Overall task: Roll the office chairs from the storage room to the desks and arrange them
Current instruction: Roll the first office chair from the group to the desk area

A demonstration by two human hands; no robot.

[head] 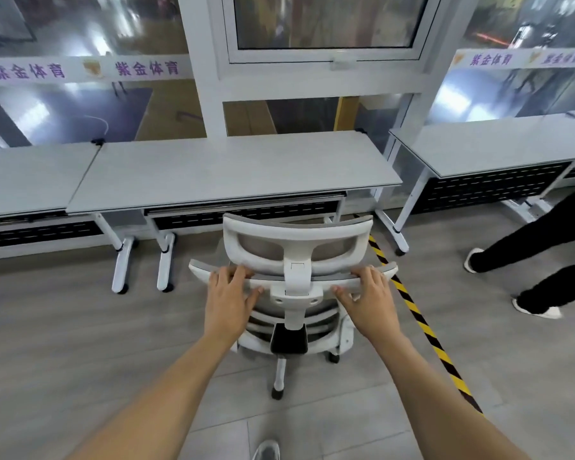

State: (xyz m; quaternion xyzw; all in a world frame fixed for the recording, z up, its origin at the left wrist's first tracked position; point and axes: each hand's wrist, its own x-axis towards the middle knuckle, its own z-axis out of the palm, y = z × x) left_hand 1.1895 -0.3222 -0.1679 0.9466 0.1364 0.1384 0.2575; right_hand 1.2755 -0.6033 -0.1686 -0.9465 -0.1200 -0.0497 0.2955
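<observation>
A white office chair [296,257] with a grey mesh back was seen from behind at the centre of the frame. It was stood on a grey wood-look floor [63,343], facing a long grey desk [233,171] just beyond it and not yet tucked under. Its wheeled base was visible below the seat.

The top rail of the backrest was gripped on both sides of the headrest post. The left hand [228,293] was curled over it left of centre, fingers on top and thumb below. The right hand [367,293] was clasped the same way right of centre. Both bare forearms were stretched in from the bottom edge.

A second desk [27,177] was butted against the first at the left edge, and a third desk [488,144] was set apart at the upper right. Behind the desks a white-framed glass wall [203,61] was crossed by a white banner [80,70] printed with purple characters.

Yellow-and-black striped tape [422,320] was laid diagonally on the floor toward the lower right. At the right edge, another person's legs [538,254] were seen in black trousers and white shoes. A grey shoe tip [267,451] was visible at bottom centre.
</observation>
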